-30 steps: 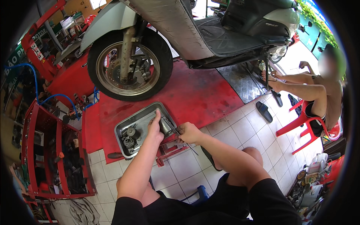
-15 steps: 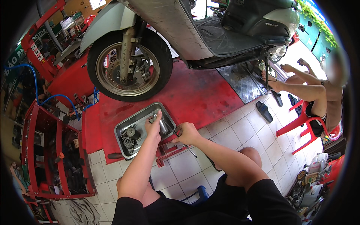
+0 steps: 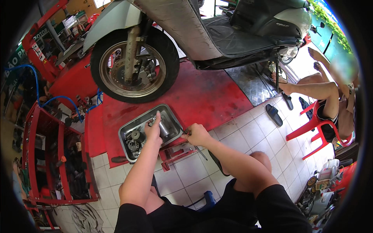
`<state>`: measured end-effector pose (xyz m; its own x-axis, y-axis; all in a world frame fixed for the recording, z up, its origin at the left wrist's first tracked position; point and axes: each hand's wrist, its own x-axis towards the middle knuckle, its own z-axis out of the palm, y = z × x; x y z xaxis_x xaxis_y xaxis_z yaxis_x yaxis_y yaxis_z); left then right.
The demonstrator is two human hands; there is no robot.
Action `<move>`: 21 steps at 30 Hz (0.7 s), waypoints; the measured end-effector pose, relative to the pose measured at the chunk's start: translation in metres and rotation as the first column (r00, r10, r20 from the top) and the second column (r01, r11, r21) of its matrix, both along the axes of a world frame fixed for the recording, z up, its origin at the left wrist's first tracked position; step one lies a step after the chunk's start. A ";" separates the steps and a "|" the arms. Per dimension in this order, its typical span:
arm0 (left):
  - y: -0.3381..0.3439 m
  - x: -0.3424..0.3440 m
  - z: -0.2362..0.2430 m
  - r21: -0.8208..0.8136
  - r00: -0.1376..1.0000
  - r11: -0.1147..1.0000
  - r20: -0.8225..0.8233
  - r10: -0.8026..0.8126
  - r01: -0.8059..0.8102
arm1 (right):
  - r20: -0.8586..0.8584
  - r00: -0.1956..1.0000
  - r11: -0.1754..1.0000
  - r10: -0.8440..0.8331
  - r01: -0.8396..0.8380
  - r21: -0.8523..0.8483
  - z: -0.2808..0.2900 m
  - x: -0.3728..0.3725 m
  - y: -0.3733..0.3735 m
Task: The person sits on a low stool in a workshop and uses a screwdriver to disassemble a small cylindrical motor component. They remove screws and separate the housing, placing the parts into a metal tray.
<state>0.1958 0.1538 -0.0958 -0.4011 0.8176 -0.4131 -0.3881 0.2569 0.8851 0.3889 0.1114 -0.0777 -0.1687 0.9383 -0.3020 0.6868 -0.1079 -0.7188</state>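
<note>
Closed around one end of a silver metal cylinder point(image 3: 166, 126), my left hand point(image 3: 154, 131) is over the right half of a metal tray point(image 3: 128, 126). The cylinder looks like a small motor body. My right hand point(image 3: 197, 134) is closed just past the tray's right edge, with a slim metal-shafted tool point(image 3: 201, 153) sticking out below it. That tool looks like a screwdriver; the fingers hide most of it. Greasy metal parts point(image 3: 135, 143) are in the tray's left half.
The tray rests on a red lift platform point(image 3: 202, 103) below a scooter's front wheel point(image 3: 134, 66). A dark handle point(image 3: 119, 159) lies beside the tray. At left stands a red tool rack point(image 3: 60, 163); at right a person sits on a red plastic stool point(image 3: 316, 124).
My right hand has shifted slightly right, away from the cylinder. My left hand has moved a little left and lower, still with the cylinder. The seated person's arms have risen.
</note>
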 end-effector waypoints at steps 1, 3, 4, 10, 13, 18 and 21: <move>-0.003 -0.003 0.007 -0.017 0.999 1.000 0.041 0.007 -0.006 | -0.047 0.999 0.999 -0.012 0.014 0.039 0.004 0.000 0.001; -0.007 -0.012 0.019 -0.053 0.992 0.998 0.124 0.023 -0.017 | -0.141 0.990 0.992 -0.030 0.046 0.114 0.010 -0.001 -0.001; -0.006 -0.021 0.018 -0.065 0.988 0.997 0.153 0.038 -0.028 | -0.072 0.997 0.995 0.021 -0.014 0.097 0.023 -0.006 -0.006; -0.031 -0.061 0.035 -0.015 0.954 0.997 0.294 -0.065 0.072 | 0.009 0.965 0.960 0.260 -0.260 0.106 0.026 -0.008 -0.007; -0.049 -0.071 0.053 0.004 0.944 0.996 0.318 -0.085 0.089 | -0.005 0.965 0.921 0.262 -0.248 0.299 0.044 -0.009 -0.011; -0.076 -0.084 0.073 -0.006 0.936 0.999 0.351 -0.035 0.040 | 0.318 0.913 0.903 0.255 -0.343 0.261 0.028 -0.021 -0.001; -0.087 -0.093 0.075 0.000 0.924 0.999 0.379 -0.042 0.045 | 0.460 0.855 0.852 0.242 -0.414 0.321 0.034 -0.035 -0.004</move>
